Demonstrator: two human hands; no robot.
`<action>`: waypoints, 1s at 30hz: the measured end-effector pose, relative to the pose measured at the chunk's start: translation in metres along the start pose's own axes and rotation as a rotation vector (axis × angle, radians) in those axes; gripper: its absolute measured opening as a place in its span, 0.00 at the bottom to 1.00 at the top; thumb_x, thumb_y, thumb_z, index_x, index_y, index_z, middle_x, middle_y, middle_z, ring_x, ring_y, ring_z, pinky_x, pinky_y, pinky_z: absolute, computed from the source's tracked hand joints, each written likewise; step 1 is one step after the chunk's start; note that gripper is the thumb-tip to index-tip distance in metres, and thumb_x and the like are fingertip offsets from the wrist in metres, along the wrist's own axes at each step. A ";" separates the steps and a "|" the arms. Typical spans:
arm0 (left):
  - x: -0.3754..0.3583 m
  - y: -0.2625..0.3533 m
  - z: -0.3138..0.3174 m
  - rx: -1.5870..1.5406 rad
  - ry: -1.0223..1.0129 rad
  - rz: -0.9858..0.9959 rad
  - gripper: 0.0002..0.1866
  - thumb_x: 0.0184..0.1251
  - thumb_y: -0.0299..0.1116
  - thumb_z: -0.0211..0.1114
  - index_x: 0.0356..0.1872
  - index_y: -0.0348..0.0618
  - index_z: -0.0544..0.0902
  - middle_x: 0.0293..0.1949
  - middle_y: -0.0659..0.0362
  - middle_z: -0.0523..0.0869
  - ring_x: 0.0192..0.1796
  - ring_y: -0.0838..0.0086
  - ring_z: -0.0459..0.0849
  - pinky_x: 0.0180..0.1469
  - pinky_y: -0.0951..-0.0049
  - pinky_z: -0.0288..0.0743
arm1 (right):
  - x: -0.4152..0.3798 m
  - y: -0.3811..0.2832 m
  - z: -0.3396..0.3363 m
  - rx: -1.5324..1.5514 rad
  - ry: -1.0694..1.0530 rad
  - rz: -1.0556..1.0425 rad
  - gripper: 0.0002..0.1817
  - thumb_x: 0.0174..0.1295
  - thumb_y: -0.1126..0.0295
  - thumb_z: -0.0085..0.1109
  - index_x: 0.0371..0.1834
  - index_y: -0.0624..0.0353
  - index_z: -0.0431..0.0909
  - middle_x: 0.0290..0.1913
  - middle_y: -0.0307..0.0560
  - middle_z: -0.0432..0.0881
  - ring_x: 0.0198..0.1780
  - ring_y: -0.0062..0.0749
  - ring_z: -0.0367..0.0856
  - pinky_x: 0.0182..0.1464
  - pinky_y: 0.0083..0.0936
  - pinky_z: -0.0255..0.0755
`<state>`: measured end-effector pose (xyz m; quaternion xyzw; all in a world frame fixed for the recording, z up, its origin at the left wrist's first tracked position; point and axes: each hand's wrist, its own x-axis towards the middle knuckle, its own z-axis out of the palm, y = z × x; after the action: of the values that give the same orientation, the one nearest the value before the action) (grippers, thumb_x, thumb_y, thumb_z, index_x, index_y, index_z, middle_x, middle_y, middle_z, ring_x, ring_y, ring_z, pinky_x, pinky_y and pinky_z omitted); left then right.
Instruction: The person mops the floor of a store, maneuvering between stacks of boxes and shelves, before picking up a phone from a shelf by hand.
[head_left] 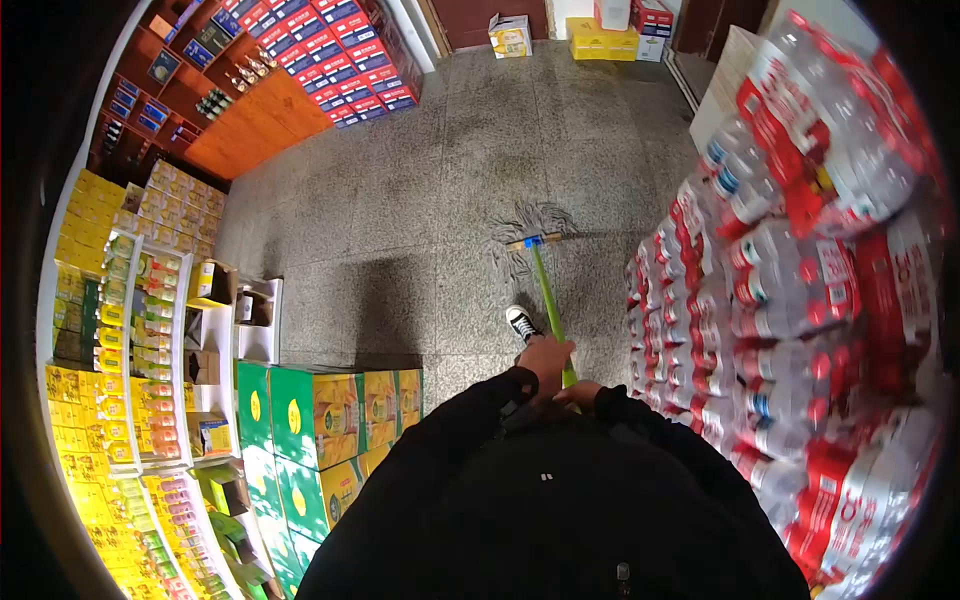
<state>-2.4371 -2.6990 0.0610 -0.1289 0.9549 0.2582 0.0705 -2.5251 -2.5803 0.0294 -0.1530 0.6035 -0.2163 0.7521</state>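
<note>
A mop with a bright green handle (548, 295) stretches forward from my body to the floor. Its grey string head (535, 215) lies spread on the stone floor, joined by a blue clamp (533, 241) on a wooden bar. My left hand (545, 362) is wrapped round the handle, farther along it. Closer to my body, my right hand (578, 394) grips the handle near its upper end, its fingers partly hidden. Below the mop head, a black and white sneaker (521, 322) shows on my foot.
Stacked packs of plastic bottles (790, 290) rise along the right. Green and yellow cartons (315, 420) stand at the left beside shelves (185, 340) of packaged goods. Red and blue boxes (345, 60) are piled at the back left. Yellow cartons (602, 42) sit by the far wall.
</note>
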 end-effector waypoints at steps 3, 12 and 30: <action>0.062 -0.084 0.003 0.023 0.032 0.037 0.24 0.36 0.30 0.64 0.42 0.51 0.74 0.37 0.56 0.74 0.48 0.58 0.71 0.42 0.61 0.71 | 0.018 -0.061 -0.037 -0.169 0.062 -0.042 0.16 0.49 0.63 0.61 0.34 0.66 0.77 0.28 0.43 0.77 0.30 0.26 0.76 0.32 0.22 0.69; 0.191 -0.221 -0.098 0.013 -0.349 0.438 0.15 0.36 0.43 0.67 0.26 0.49 0.79 0.27 0.53 0.80 0.36 0.56 0.79 0.38 0.60 0.71 | 0.092 -0.245 -0.087 -0.383 0.172 0.088 0.18 0.46 0.56 0.62 0.31 0.59 0.78 0.27 0.41 0.76 0.28 0.25 0.73 0.28 0.22 0.65; 0.248 -0.496 -0.238 -0.203 0.165 0.022 0.07 0.41 0.28 0.61 0.26 0.45 0.78 0.28 0.55 0.77 0.37 0.57 0.76 0.40 0.62 0.69 | 0.300 -0.545 -0.128 -0.429 -0.292 -0.194 0.18 0.45 0.66 0.62 0.39 0.60 0.73 0.32 0.42 0.76 0.35 0.27 0.74 0.36 0.22 0.67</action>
<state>-2.5505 -3.2858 -0.0203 -0.1456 0.9277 0.3428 -0.0249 -2.6726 -3.1974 0.0162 -0.3955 0.5031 -0.1303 0.7573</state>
